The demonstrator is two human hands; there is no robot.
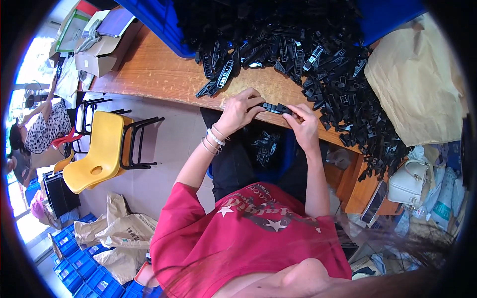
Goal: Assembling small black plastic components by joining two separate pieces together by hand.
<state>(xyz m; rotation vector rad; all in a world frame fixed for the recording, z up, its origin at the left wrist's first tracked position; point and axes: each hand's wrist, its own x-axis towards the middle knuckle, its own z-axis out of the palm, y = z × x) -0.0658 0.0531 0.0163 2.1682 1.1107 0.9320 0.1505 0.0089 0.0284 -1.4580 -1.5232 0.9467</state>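
Head view: at the centre of the frame, a slim black plastic part is held between the two hands, just at the near edge of the wooden table. Its left end is pinched by the thumb and fingers of the left hand, which are closed with little gap; its right end is gripped likewise by the bent fingers and thumb of the right hand. The finer detail of the part is too small to be told. Above and to the right of the hands, the tabletop is covered by a heap of black plastic parts, spread from a blue bin at the top of the frame. More black pieces are seen below the hands, in a blue container between the legs. At the right, a brown paper sack is set beside the heap.
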